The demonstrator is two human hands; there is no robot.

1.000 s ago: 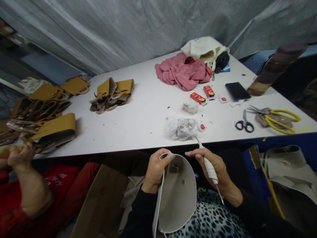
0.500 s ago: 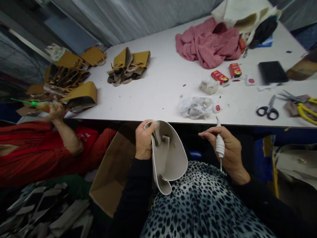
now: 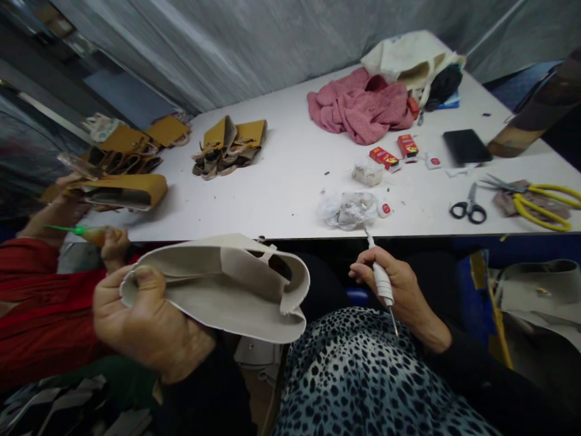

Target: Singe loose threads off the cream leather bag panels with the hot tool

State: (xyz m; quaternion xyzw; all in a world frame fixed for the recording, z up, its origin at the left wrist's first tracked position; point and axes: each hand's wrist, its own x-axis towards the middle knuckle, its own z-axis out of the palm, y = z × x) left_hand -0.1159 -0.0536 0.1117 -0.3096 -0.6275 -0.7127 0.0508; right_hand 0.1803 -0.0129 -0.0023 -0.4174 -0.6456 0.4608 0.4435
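My left hand (image 3: 149,318) is closed around one end of a light grey bag body (image 3: 254,297). The bag lies tilted on its side with its opening toward me, so the pale inside and a folded side panel show. Thumb outside and fingers behind, the hand pinches the rim. On the right, above my patterned lap, my right hand (image 3: 399,284) is closed on an awl (image 3: 382,284). The awl has a white wrapped handle, and its thin metal shaft points down toward me. A gap separates the awl from the bag.
Across the white table (image 3: 281,200) are plastic-wrapped lumps (image 3: 349,209), red boxes (image 3: 385,158), black scissors (image 3: 469,209), yellow-handled shears (image 3: 540,203) and a pink cloth (image 3: 358,106). Mustard bags (image 3: 231,145) stand farther left. At left, a co-worker in red (image 3: 49,297) holds a green-tipped tool (image 3: 93,235).
My left hand has swung left and closer to me with the bag, turning it from upright to lengthwise. My right hand moved slightly left, still holding the awl. The co-worker's hands have shifted.
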